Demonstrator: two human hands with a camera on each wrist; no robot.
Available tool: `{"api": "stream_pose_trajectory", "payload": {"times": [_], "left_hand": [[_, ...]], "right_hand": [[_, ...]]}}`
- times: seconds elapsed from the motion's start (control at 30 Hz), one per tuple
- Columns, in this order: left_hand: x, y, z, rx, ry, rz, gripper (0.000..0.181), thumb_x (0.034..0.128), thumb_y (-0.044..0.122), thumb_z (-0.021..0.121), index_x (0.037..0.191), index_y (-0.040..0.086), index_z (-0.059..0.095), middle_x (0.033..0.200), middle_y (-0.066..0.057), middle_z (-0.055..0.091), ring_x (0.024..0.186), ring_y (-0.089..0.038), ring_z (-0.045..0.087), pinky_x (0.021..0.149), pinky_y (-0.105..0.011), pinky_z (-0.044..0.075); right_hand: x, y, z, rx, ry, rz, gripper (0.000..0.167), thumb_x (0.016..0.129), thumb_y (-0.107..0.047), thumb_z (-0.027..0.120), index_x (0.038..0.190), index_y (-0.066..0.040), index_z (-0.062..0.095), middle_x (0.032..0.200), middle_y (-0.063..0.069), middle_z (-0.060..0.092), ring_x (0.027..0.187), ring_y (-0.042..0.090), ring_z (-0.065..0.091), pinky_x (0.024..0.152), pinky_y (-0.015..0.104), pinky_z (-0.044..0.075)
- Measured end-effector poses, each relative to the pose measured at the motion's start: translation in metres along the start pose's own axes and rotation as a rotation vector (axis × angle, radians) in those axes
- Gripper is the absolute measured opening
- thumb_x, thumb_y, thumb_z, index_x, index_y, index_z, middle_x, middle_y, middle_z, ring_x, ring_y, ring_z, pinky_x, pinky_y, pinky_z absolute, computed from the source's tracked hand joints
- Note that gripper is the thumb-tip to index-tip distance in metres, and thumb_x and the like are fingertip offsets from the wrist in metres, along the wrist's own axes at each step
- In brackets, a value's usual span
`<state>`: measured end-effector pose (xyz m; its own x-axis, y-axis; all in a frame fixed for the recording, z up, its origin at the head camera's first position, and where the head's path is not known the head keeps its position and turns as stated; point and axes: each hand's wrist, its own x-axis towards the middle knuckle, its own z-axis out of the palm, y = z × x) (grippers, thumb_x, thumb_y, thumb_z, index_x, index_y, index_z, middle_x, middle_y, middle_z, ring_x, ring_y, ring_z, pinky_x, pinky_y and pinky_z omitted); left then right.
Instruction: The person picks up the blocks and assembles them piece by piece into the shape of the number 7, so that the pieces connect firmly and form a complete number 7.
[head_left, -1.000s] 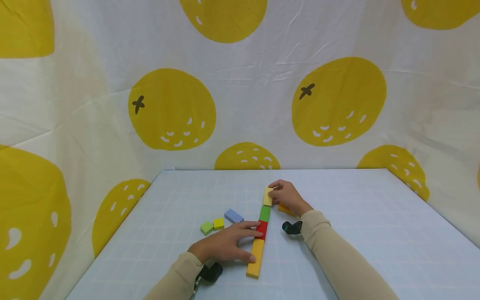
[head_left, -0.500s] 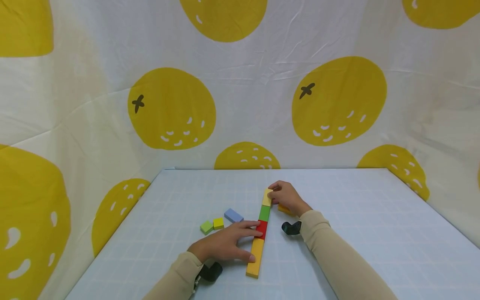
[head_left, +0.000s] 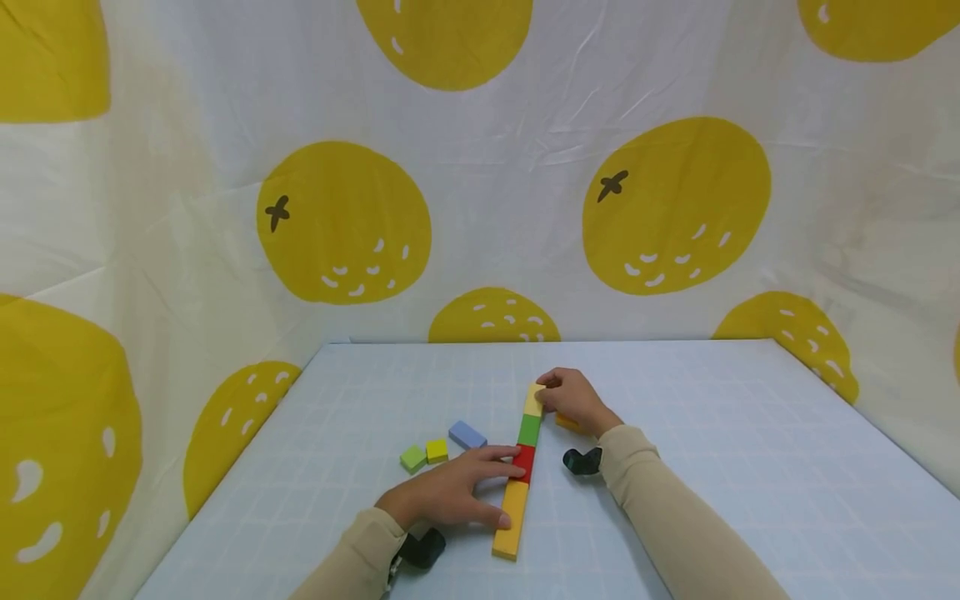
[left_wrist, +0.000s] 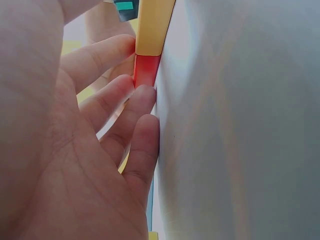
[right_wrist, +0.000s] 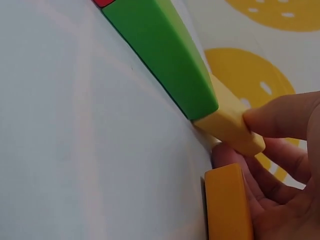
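A row of wooden blocks runs away from me in the head view: a long orange block nearest, a red block, a green block and a pale yellow block farthest. My left hand lies along the row's left side, fingertips on the red block and thumb touching the orange one. At the far end, my right hand pinches the pale yellow block between thumb and fingers. In the right wrist view this pale yellow block meets the end of the green block.
Left of the row lie a blue block, a small yellow block and a light green block. Another orange block sits beneath my right hand, partly hidden in the head view. A light checked cloth covers the table.
The pale yellow block has shifted slightly nearer and straightened in line with the green block, with my right hand following. My left hand has kept its place.
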<state>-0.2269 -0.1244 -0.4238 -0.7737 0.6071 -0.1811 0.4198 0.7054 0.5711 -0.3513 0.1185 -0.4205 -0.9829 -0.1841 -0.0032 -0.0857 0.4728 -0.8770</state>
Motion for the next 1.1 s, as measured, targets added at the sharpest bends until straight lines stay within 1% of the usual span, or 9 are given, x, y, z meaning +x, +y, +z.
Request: {"api": "stream_pose_trajectory", "payload": {"times": [0.17, 0.3, 0.43, 0.63, 0.87, 1.1], "left_hand": [[-0.0012, 0.0006, 0.0012, 0.018, 0.002, -0.002, 0.057, 0.0832, 0.061, 0.073, 0.137, 0.051, 0.055, 0.154, 0.021, 0.035, 0.14, -0.021, 0.036, 0.109, -0.059, 0.037], [-0.0014, 0.0007, 0.0026, 0.014, 0.0, -0.004, 0.057, 0.0834, 0.06, 0.073, 0.137, 0.05, 0.056, 0.154, 0.02, 0.036, 0.139, -0.022, 0.037, 0.107, -0.06, 0.038], [-0.0005, 0.0003, 0.0034, 0.018, -0.003, 0.003, 0.058, 0.0834, 0.062, 0.072, 0.138, 0.05, 0.055, 0.155, 0.021, 0.035, 0.139, -0.021, 0.037, 0.108, -0.06, 0.037], [-0.0014, 0.0005, 0.0006, 0.036, 0.013, 0.019, 0.059, 0.084, 0.062, 0.071, 0.139, 0.049, 0.054, 0.155, 0.02, 0.034, 0.14, -0.02, 0.036, 0.108, -0.058, 0.038], [-0.0014, 0.001, 0.0008, 0.009, 0.01, 0.003, 0.058, 0.0831, 0.061, 0.073, 0.137, 0.051, 0.054, 0.154, 0.024, 0.034, 0.141, -0.019, 0.035, 0.11, -0.057, 0.036], [-0.0007, 0.0008, 0.0008, 0.012, 0.01, 0.0, 0.058, 0.083, 0.061, 0.073, 0.137, 0.052, 0.054, 0.154, 0.024, 0.033, 0.141, -0.02, 0.035, 0.11, -0.057, 0.036]], "right_hand": [[-0.0021, 0.001, 0.0028, -0.038, 0.011, -0.004, 0.028, 0.094, -0.017, 0.067, 0.118, -0.003, 0.067, 0.109, 0.009, 0.067, 0.085, 0.02, 0.065, 0.085, 0.036, 0.056], [-0.0037, 0.0033, 0.0037, -0.065, 0.023, 0.004, 0.028, 0.094, -0.019, 0.067, 0.118, -0.005, 0.069, 0.109, 0.008, 0.068, 0.085, 0.02, 0.065, 0.085, 0.036, 0.055], [-0.004, 0.005, 0.0026, -0.074, 0.027, 0.016, 0.028, 0.095, -0.02, 0.066, 0.119, -0.006, 0.07, 0.11, 0.007, 0.068, 0.087, 0.02, 0.064, 0.087, 0.037, 0.054], [-0.0049, 0.0002, 0.0006, -0.091, 0.027, -0.014, 0.03, 0.096, -0.022, 0.064, 0.121, -0.007, 0.07, 0.11, 0.006, 0.068, 0.09, 0.022, 0.063, 0.089, 0.039, 0.054], [-0.0069, -0.0006, 0.0009, -0.105, 0.042, 0.003, 0.031, 0.095, -0.022, 0.064, 0.121, -0.007, 0.07, 0.108, 0.007, 0.069, 0.09, 0.021, 0.063, 0.088, 0.039, 0.054], [-0.0066, 0.001, 0.0021, -0.107, 0.055, 0.004, 0.031, 0.095, -0.022, 0.064, 0.12, -0.007, 0.071, 0.109, 0.007, 0.068, 0.09, 0.022, 0.062, 0.087, 0.039, 0.054]]}}
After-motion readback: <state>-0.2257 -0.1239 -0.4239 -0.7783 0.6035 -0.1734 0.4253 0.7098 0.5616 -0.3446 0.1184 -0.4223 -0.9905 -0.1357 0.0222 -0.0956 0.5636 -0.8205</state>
